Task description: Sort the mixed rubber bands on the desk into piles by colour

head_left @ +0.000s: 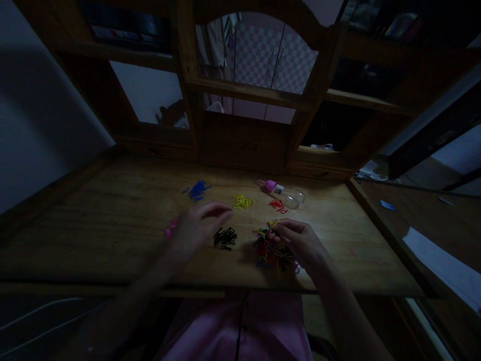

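Observation:
My left hand [197, 225] is blurred, fingers stretched out and thumb apart, with nothing visible in it. It hovers between a pink pile [171, 228], partly hidden behind it, and a pile of black loops [225, 237]. My right hand [302, 243] pinches a few small thin coloured loops [271, 228], a yellow one among them; whether they are rubber bands or clips I cannot tell. Below it lies a tangled mixed-colour heap [276, 255]. Further back are separate piles of blue pieces [199, 190], yellow loops [242, 202] and red loops [278, 205].
A clear bottle [289, 197] with a pink cap [270, 185] lies on its side behind the red pile. The wooden desk [112, 215] backs onto a shelf unit [244, 143]. White paper [439, 260] lies on the surface at right. The room is dim.

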Tool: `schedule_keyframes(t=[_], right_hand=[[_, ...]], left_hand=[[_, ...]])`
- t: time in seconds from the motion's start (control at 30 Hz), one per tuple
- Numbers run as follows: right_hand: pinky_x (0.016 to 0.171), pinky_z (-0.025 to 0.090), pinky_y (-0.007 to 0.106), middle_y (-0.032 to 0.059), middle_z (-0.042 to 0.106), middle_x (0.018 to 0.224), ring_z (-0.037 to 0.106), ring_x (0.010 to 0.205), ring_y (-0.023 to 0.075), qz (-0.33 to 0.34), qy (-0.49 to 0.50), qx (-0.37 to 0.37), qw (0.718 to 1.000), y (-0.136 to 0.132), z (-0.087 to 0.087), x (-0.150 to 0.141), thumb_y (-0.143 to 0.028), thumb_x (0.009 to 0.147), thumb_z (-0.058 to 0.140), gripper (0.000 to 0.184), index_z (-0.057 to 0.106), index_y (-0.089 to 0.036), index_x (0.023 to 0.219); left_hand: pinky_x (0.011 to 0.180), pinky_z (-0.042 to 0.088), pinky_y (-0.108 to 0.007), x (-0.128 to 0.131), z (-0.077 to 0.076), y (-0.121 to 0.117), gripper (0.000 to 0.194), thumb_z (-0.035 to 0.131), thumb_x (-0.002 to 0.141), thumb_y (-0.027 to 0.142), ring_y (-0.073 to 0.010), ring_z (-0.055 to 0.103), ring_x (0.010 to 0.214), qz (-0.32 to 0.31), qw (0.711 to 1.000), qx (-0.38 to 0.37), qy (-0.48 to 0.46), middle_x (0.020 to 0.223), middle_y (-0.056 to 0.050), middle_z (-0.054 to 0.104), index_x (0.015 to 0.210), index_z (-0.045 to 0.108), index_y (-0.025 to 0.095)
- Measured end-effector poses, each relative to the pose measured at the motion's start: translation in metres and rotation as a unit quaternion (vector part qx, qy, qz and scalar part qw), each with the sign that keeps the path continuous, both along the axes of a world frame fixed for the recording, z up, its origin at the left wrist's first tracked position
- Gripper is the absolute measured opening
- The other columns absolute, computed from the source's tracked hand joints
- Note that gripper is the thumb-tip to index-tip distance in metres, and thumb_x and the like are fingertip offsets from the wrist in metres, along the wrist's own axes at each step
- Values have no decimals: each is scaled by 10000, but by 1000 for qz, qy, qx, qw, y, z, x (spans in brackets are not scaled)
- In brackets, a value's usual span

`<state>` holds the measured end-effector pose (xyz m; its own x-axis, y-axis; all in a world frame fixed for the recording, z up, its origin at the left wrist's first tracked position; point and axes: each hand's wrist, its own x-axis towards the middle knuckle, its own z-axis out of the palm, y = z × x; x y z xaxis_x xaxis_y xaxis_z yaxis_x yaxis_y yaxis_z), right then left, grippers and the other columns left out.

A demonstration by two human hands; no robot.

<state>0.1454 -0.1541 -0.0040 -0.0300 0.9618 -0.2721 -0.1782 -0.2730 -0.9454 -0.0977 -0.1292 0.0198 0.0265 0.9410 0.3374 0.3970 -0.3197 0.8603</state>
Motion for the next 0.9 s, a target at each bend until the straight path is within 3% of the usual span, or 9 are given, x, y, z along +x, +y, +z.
schedule_keyframes(t=[0.03, 0.1, 0.2, 0.33, 0.57, 0.73, 0.9], right_hand=[[717, 561, 265, 60, 747, 775, 704, 719, 163, 6, -8, 6, 1000, -1, 1, -3, -349, 714, 776, 217, 740, -155, 805], [706, 562, 285, 67, 752, 788, 703, 704, 174, 16, -36, 24, 999, -3, 4, -10, -355, 724, 762, 228, 746, -157, 835], [677, 549, 279, 57, 753, 781, 698, 702, 180, 13, -108, 59, 992, -10, 11, -18, -323, 725, 749, 184, 754, -165, 818], [657, 533, 265, 28, 747, 753, 690, 704, 179, 6, -184, 90, 979, -20, 16, -25, -265, 731, 717, 110, 762, -180, 785], [624, 520, 255, 46, 735, 725, 678, 659, 167, 24, -162, 58, 985, -22, 17, -26, -311, 758, 700, 155, 746, -163, 765], [656, 514, 252, 63, 746, 794, 680, 716, 170, -5, -167, 66, 984, -14, 14, -20, -365, 749, 735, 217, 752, -168, 838], [620, 485, 235, 56, 728, 761, 637, 656, 139, 28, -153, 59, 986, -11, 13, -14, -378, 780, 709, 226, 746, -159, 826]], left_hand=[[719, 557, -287, 11, -6, -11, 120, 704, 793, 341, -168, 666, 790, -35, 999, -7, 13, 866, 5, 703, 854, 704, 238], [764, 551, -286, 33, -18, -31, 136, 668, 830, 316, -168, 666, 844, -83, 996, 18, 36, 917, -6, 699, 943, 681, 242], [847, 534, -296, 57, -31, -52, 164, 618, 874, 282, -166, 644, 931, -93, 993, 58, 35, 992, -25, 668, 1032, 631, 242], [860, 521, -263, 65, -33, -61, 93, 565, 899, 166, -137, 629, 909, -103, 994, 36, 33, 951, -6, 638, 934, 613, 237], [845, 515, -248, 45, -32, -75, 96, 547, 911, 159, -130, 621, 895, -93, 992, 73, 35, 920, -6, 625, 916, 613, 229], [864, 509, -284, 12, -52, -64, 90, 579, 895, 184, -154, 618, 916, 10, 991, 80, 106, 940, -19, 626, 932, 652, 222], [851, 506, -327, -6, -75, -48, 79, 642, 853, 209, -182, 599, 915, 74, 977, 92, 176, 956, -32, 611, 911, 689, 234]])
